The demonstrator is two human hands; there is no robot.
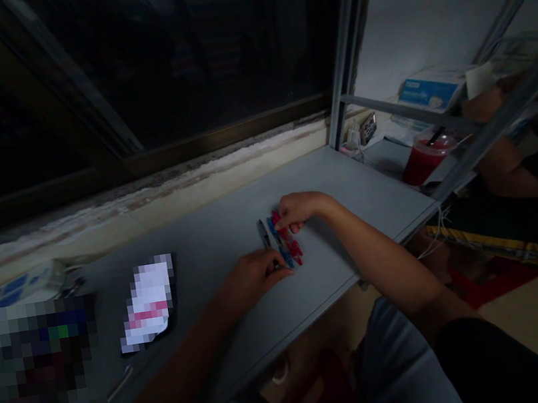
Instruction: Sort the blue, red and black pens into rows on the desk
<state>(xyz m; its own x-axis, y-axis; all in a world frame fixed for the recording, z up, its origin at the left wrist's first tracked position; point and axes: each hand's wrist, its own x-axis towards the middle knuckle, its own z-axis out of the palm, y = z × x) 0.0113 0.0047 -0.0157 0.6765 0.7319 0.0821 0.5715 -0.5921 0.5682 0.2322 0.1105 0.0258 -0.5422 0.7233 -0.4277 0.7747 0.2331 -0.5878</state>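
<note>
1. Nearest to us, our left hand (254, 276) reaches in from the lower left, its fingers curled and half closed, with their tips at the lower end of a blue pen (281, 252). We cannot tell whether it grips the pen or only touches it.
2. Our right hand (301, 208) comes in from the lower right, its fingers bent down over the upper end of a red pen (294, 247). Here too, we cannot tell how firm the hold is.
3. Between our hands, a dark pen (264, 234) lies just beside the blue one, and the red one lies on the blue one's other side. All three sit on a grey shelf (341, 180), around its middle and close to its front edge.
4. As things stand, the three pens form one tight, slanted group. All three look to be down on the shelf, with none lifted clear, and both our hands are at them.
5. Farther left along the shelf lie a white and pink sheet (147, 304) on a dark backing and a dark object (40, 363), both too blurred to name.
6. Farther right stand a red drink cup (424, 159) with a straw and a blue and white box (429, 90). Beyond a metal rail (504, 119) we see another person's arm (500, 160). A dark window (176, 54) runs along the far side.
</note>
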